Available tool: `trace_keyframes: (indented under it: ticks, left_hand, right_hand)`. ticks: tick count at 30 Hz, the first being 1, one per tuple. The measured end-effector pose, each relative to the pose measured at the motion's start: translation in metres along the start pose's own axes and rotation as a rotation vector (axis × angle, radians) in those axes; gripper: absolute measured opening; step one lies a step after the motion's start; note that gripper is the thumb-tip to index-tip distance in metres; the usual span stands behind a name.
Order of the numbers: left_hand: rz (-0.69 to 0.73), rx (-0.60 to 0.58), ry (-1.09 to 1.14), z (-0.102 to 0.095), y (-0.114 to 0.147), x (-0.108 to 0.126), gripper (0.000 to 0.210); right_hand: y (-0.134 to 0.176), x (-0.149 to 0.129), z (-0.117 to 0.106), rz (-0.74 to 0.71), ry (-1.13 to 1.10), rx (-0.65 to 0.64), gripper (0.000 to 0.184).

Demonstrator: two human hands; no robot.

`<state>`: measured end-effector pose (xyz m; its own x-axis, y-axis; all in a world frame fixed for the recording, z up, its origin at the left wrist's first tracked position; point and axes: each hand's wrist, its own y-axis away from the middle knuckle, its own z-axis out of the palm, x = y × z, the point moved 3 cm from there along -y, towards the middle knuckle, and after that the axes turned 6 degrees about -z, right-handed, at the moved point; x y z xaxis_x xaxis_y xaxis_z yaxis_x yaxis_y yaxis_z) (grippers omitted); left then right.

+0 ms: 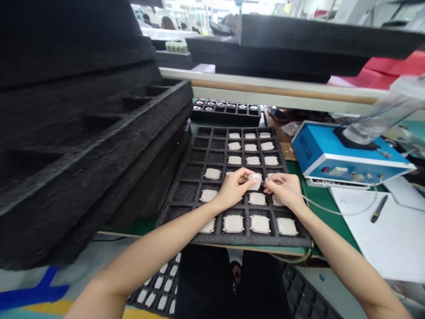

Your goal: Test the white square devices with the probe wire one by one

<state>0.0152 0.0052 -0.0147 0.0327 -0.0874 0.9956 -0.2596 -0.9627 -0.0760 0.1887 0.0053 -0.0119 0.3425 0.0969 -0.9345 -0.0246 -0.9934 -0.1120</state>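
Over the tray, my left hand pinches a white, rounded-square watch case and holds it tilted up. My right hand is closed around the end of a thin clear dispensing tube, its tip pointing at the right edge of that case. Whether the tip touches the case I cannot tell. Beneath both hands lies a black foam tray with a grid of pockets. Similar white cases sit in many pockets, while several on the left and far left hold none. My hands partly cover some cases.
A blue dispenser box stands to the right, a clear cylinder on it. Paper and a pen lie nearer. Stacked black foam trays rise at left. Behind are a tray of ring-shaped parts and a shelf edge.
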Motion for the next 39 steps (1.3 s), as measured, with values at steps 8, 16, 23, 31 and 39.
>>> trace_keyframes:
  ticks: [8, 16, 23, 31, 39]
  left_hand:
    - [-0.027, 0.216, 0.068, -0.021, -0.008, -0.007, 0.013]
    - [-0.084, 0.289, 0.198, -0.027, -0.015, -0.014, 0.021]
    - [-0.077, 0.259, 0.235, -0.026, -0.015, -0.014, 0.020]
    - [-0.122, 0.131, 0.430, -0.026, -0.011, -0.004, 0.028]
    - [-0.240, -0.517, 0.365, -0.016, 0.009, 0.014, 0.038]
  right_hand:
    - [-0.056, -0.037, 0.017, -0.212, 0.633, -0.016, 0.018]
    - [-0.011, -0.036, 0.006, -0.283, 0.461, -0.476, 0.018]
    - [0.041, -0.052, 0.008, -0.351, 0.613, -0.884, 0.018]
    - [0.013, -0.060, 0.001, -0.209, 0.547, -0.910, 0.017]
    - [-0.090, -0.079, 0.067, -0.293, 0.523, -0.462, 0.025]
